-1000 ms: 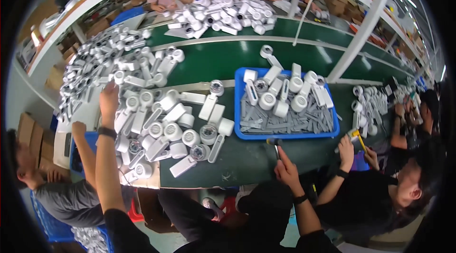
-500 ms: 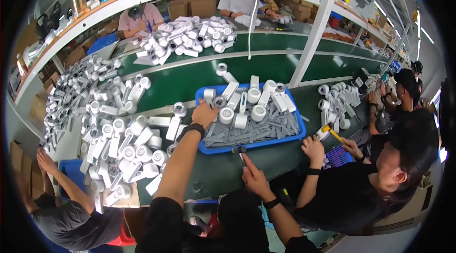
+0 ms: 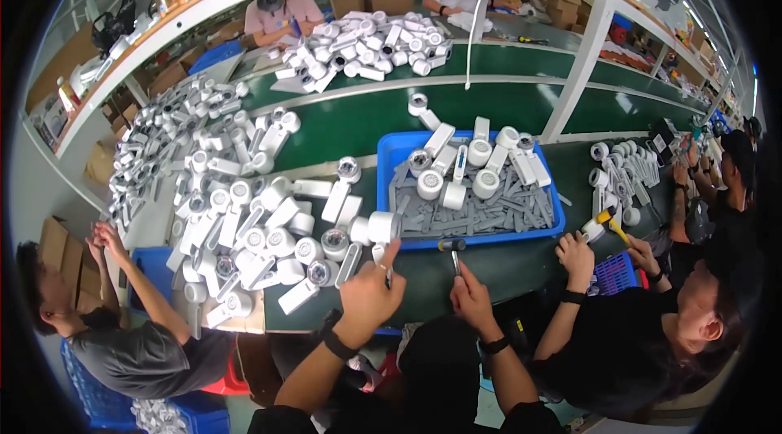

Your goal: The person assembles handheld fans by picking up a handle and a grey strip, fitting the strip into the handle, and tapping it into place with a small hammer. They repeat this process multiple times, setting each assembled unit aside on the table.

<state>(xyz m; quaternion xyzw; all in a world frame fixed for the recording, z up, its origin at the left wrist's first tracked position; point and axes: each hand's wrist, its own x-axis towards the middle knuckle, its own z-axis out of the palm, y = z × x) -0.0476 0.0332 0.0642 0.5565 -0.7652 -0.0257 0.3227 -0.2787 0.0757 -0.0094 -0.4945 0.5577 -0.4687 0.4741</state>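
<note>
My left hand (image 3: pixel 371 295) is closed near the front edge of the bench, around the handle of a white handheld fan (image 3: pixel 384 227). The fan's round head stands above my fingers, beside the tray's near left corner; most of its handle is hidden. My right hand (image 3: pixel 472 300) grips a small hammer (image 3: pixel 456 259) by its handle, with the dark head up near the tray's front rim. The blue tray (image 3: pixel 521 234) holds many grey flat strips (image 3: pixel 505 210), with several white fans (image 3: pixel 485 181) lying on top.
A big heap of white fans (image 3: pixel 277 243) covers the bench at left. Another pile (image 3: pixel 366 43) lies across the green belt (image 3: pixel 342 126). A co-worker at right holds a yellow hammer (image 3: pixel 617 230) by more fans (image 3: pixel 623 173). Another person sits at left. A white post (image 3: pixel 582 51) rises behind the tray.
My left hand has drawn back from the tray's left side toward me, bringing a fan. My right hand still holds the hammer near the tray's front. The whole view has shifted.
</note>
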